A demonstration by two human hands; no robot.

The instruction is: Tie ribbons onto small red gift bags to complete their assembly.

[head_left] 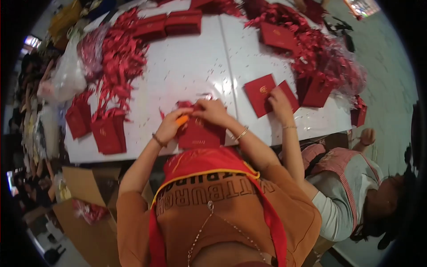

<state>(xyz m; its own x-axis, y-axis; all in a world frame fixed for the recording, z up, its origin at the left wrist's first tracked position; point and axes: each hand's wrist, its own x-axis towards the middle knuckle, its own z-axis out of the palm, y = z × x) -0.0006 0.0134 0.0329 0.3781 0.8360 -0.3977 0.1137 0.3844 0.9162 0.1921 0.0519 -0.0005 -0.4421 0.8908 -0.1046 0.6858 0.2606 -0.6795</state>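
A red gift bag (202,133) with a small gold print lies flat at the near table edge in front of me. My left hand (168,127) is closed at its upper left corner, with a small orange object (182,120) at the fingers; its kind is not clear. From the right, my right hand (212,111) bends over the bag's top edge, fingers pinched together there. Bits of red ribbon (184,104) show beside the fingertips. What exactly the right fingers grip is hidden.
Red bags with ribbon handles (109,133) stand at the left, below a heap of red ribbon (122,49). More bags (313,91) lie at the right. A co-worker's hand (281,104) rests on red bags (260,93) beside me. An open cardboard box (86,222) stands lower left.
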